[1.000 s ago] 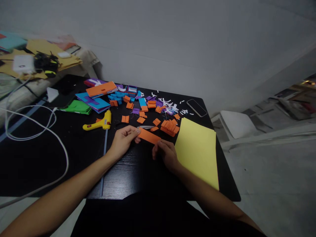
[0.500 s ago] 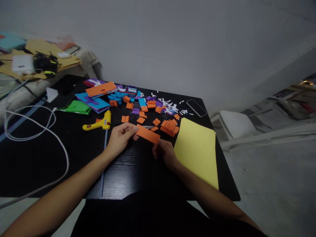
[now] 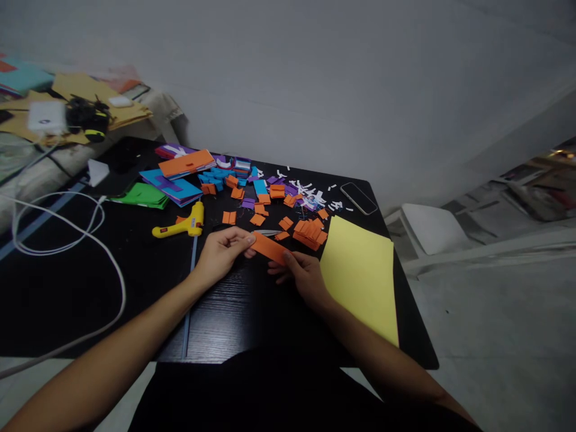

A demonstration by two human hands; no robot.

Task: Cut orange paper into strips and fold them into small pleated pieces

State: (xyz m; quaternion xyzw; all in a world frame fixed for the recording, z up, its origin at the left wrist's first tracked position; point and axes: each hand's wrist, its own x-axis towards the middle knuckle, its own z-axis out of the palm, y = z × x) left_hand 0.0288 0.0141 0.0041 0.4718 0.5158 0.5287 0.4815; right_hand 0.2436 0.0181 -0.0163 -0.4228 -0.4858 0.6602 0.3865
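Note:
An orange paper strip (image 3: 269,248) is stretched between my two hands, held above the black table. My left hand (image 3: 224,251) pinches its left end between thumb and fingers. At the right end, my right hand (image 3: 302,273) has its thumb on top and its fingers beneath the strip. Just behind the strip lie scissors (image 3: 266,231), their blades partly visible and their handles hidden by my left hand. Small folded orange paper pieces (image 3: 309,233) are piled beyond my right hand, and others are scattered farther back.
A yellow glue gun (image 3: 182,224) lies left of my hands. Yellow paper sheets (image 3: 360,270) rest on the right, with a phone (image 3: 359,198) behind. White paper scraps (image 3: 310,192), blue folded paper (image 3: 173,187) and green paper (image 3: 141,195) lie farther back. A white cable (image 3: 114,264) loops across the left.
My right hand has shifted its hold, bringing its thumb over the strip and its fingers underneath. The strip shows less of its face. My left hand keeps its pinch.

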